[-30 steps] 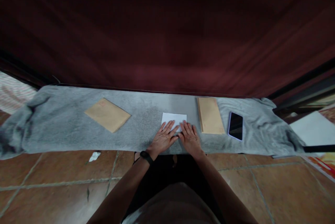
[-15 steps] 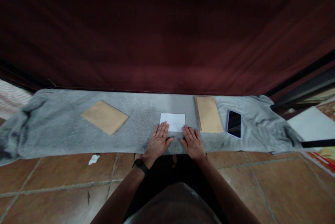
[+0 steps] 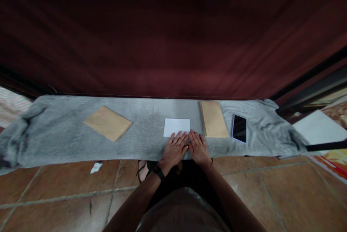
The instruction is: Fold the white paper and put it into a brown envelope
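Note:
A small white sheet of paper (image 3: 176,125) lies flat on the grey cloth (image 3: 149,116) in front of me. My left hand (image 3: 174,149) rests with outstretched fingers on its lower edge. Beside it, almost touching, my right hand (image 3: 199,149) lies flat, its fingertips at the sheet's lower right corner. Neither hand grips anything. To the right of the sheet is a stack of brown envelopes (image 3: 214,119). Another brown envelope or small stack of them (image 3: 108,123) lies at an angle to the left.
A phone (image 3: 239,128) in a lilac case lies right of the envelope stack. A dark red curtain (image 3: 173,44) hangs behind the cloth-covered surface. A dark bar (image 3: 325,147) and a white board (image 3: 320,127) stand at the right. A crumpled white scrap (image 3: 96,167) is on the tiled floor.
My left hand has slid right along the paper's lower edge, closer to my right hand. My right hand has hardly moved. The view has shifted slightly.

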### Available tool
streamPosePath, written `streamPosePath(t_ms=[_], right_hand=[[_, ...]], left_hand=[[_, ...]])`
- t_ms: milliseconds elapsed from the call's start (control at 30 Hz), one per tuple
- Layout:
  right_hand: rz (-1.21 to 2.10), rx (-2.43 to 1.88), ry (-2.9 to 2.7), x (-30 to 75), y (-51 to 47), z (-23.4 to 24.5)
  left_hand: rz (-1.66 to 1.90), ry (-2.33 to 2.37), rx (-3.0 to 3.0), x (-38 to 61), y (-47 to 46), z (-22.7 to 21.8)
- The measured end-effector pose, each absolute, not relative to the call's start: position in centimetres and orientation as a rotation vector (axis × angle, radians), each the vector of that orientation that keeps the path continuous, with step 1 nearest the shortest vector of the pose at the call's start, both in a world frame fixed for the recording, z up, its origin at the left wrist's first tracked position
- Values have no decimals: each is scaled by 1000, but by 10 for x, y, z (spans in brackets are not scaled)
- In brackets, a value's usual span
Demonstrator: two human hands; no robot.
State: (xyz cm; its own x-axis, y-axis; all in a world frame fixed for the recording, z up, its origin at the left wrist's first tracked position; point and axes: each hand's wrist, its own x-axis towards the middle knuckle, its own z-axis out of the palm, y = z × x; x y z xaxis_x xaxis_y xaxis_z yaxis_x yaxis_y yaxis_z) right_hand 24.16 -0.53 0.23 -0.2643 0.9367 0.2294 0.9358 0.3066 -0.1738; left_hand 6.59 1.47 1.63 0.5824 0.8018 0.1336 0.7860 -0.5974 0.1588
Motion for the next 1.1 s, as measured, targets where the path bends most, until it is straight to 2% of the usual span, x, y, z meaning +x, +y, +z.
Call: streamPosePath(t_ms=[567,867,1100], right_hand=[[-4,-1545,-2236,245,-8,-2],[-26,-1521,-2195,245,-6,-9],[-15,-1532,-2187,244,-5,-12]], left_hand=[[382,1650,2587,49,14,15],[341,1461,2565,88,57,12],[358,1534,2543,88,81,7]])
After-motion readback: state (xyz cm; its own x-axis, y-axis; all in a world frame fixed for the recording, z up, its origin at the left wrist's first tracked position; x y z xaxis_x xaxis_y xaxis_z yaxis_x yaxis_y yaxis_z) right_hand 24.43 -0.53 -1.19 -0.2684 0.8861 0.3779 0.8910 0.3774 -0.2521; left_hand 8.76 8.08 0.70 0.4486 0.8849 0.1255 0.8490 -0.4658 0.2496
